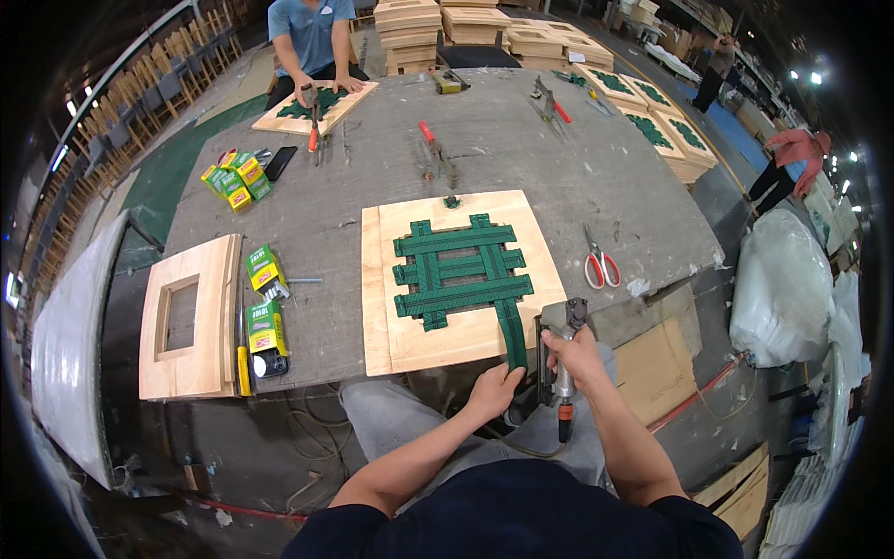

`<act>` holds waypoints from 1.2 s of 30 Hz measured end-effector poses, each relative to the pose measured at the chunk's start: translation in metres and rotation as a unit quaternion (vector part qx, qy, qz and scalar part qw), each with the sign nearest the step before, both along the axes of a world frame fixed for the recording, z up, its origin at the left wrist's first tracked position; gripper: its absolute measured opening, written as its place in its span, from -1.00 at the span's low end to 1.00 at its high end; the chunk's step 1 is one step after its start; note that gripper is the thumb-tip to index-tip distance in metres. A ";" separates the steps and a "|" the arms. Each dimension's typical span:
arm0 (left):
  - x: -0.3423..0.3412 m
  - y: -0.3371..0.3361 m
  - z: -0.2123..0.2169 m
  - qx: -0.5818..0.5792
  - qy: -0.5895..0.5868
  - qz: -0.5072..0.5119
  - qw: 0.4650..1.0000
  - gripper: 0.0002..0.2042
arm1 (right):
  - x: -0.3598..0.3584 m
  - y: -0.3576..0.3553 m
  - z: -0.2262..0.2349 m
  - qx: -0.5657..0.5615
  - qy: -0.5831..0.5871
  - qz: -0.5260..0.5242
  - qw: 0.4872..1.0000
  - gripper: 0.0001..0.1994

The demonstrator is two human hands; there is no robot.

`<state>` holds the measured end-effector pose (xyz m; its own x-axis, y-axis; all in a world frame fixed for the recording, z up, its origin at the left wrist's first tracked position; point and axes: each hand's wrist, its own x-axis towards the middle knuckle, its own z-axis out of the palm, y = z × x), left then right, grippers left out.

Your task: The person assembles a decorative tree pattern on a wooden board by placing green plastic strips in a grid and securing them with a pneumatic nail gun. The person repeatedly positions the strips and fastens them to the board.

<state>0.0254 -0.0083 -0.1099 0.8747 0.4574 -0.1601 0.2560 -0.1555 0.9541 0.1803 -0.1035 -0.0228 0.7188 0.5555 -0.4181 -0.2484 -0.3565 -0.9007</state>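
On the table in front of me lies a square wooden seat frame (379, 345) with green webbing straps (438, 303) woven across its middle. One strap (510, 331) runs off the frame's near edge, and my left hand (494, 391) pinches its loose end. Beside it, my right hand (577, 356) is wrapped around a pneumatic staple gun (562, 319), its hose fitting pointing down. The gun is just right of the strap, by the frame's near right corner. A small green scrap (452, 201) rests at the frame's far edge. Red-handled scissors (602, 268) lie to the right.
Stacked bare frames (154, 359), green-yellow boxes (264, 270) and a yellow-handled tool (244, 371) are at left. Pliers (433, 144) lie farther off. Across the table a co-worker (312, 42) handles another webbed frame (349, 107). Finished-looking webbed frames (684, 163) are stacked far right.
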 end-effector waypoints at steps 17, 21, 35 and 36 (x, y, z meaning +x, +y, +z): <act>0.100 0.136 0.038 -0.196 0.022 0.065 0.978 -0.57 | 0.006 0.037 0.007 -0.020 0.002 0.087 0.996 -0.71; 0.099 0.145 0.031 -0.165 0.002 0.029 0.986 -0.57 | 0.005 0.042 0.007 -0.051 -0.006 0.109 0.993 -0.69; 0.098 0.145 0.048 -0.276 0.042 0.037 0.960 -0.58 | -0.006 0.053 0.012 -0.058 -0.018 0.144 0.988 -0.69; 0.098 0.147 0.047 -0.274 0.033 0.035 0.960 -0.58 | -0.015 0.055 0.015 -0.039 -0.015 0.147 0.988 -0.71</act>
